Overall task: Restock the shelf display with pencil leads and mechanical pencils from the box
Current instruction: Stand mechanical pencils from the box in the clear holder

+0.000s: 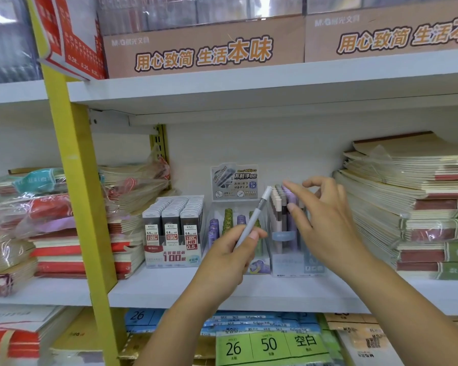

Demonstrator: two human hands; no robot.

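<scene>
up front, left hand point(233, 249) gripping mechanical pencil point(253, 217)

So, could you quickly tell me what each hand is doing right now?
Left hand: closed, holding a white mechanical pencil.
Right hand: open, empty, fingers spread at the pencil display.

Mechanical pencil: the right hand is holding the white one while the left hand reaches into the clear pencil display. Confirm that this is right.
Not right: the hands are swapped. In the head view the left hand has the white mechanical pencil in its grip, while the right hand reaches with spread fingers to the pencils standing in the clear pencil display.
</scene>
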